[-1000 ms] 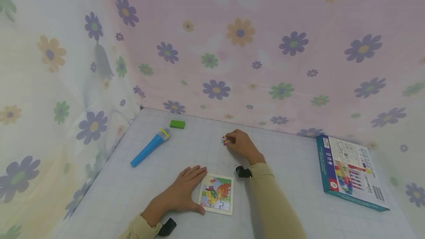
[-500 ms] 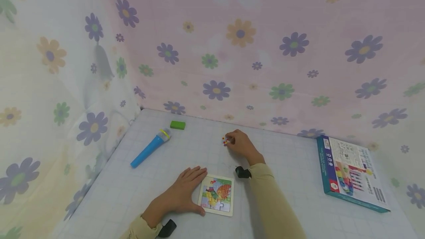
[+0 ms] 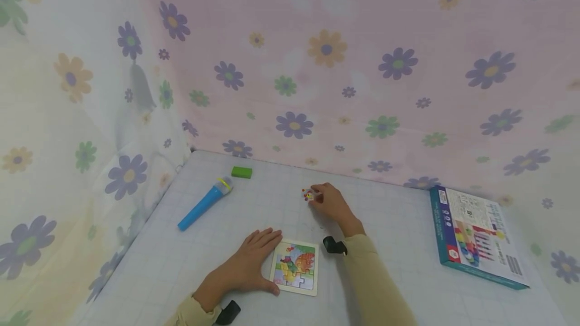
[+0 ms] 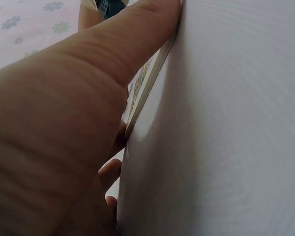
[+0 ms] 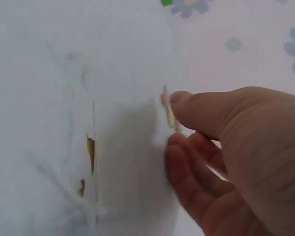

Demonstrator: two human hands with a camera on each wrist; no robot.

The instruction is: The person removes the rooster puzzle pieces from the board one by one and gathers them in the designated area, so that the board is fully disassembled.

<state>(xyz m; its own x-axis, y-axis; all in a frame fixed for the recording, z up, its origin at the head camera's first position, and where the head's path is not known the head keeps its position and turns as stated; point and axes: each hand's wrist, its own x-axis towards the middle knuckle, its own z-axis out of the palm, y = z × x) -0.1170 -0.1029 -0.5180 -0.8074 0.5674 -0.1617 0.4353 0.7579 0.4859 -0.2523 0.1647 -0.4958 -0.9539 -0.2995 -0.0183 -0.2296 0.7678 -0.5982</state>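
My left hand [image 3: 249,265] lies palm down with straight fingers spread. Its fingertips and thumb are at the left edge of a small framed jigsaw puzzle [image 3: 295,292], which carries a bright cartoon animal picture. In the left wrist view, the puzzle's edge [image 4: 150,93] shows behind the thumb. Farther back, my right hand [image 3: 333,206] pinches a small, flat, multicoloured piece [image 3: 308,194] between thumb and fingers. In the right wrist view that piece [image 5: 168,108] is nearly edge-on at the thumb tip, close over the table; its exact kind I cannot tell.
A blue toy microphone [image 3: 201,210] lies at the left, with a green block [image 3: 241,172] behind it. At the right is a flat boxed set [image 3: 480,238] with a teal side. A flowered cloth [image 3: 294,89] hangs along the table's back and left.
The fingers of my right hand have shifted slightly, so more of the small piece's coloured face shows. My left hand and the puzzle have stayed put.
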